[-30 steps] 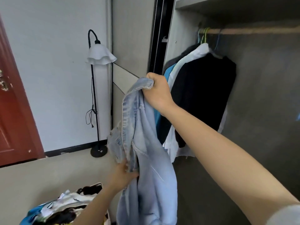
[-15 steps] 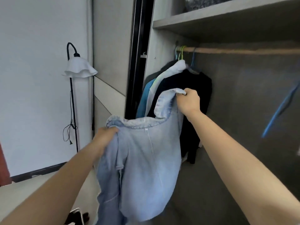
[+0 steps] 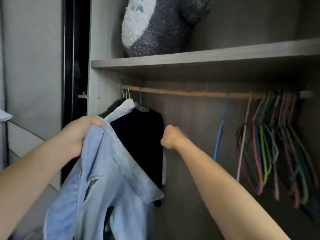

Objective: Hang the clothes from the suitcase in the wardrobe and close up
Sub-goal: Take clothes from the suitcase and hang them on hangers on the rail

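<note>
Left hand: your left hand (image 3: 81, 134) is low and left of the rail (image 3: 190, 93), with its fingers and thumb bunched tight round the top edge of the denim shirt (image 3: 107, 179).
Denim shirt: there it is, pale blue, drooping from that grip well below the rail's left end. It's on no hanger, and it partly covers the clothes that are already hung.
Hung clothes: at the rail's left end you've got a white garment (image 3: 123, 110) and a black garment (image 3: 140, 144), side by side on hangers hooked over the rail.
Shelf: the shelf (image 3: 207, 57) runs just above the rail, and a grey-and-white plush toy (image 3: 152, 26) sits on it over the rail's left part.
Right hand: your right hand (image 3: 171, 137) is up below the rail, just right of the black garment. It's blurred, with the fingers curled into a fist and nothing visible in them.
Blue hanger: a lone blue hanger (image 3: 220, 135) dangles bare from the rail, right of its middle.
Spare hangers: a packed bunch of coloured hangers (image 3: 277, 144) is crowded at the rail's right end, all bare.
</note>
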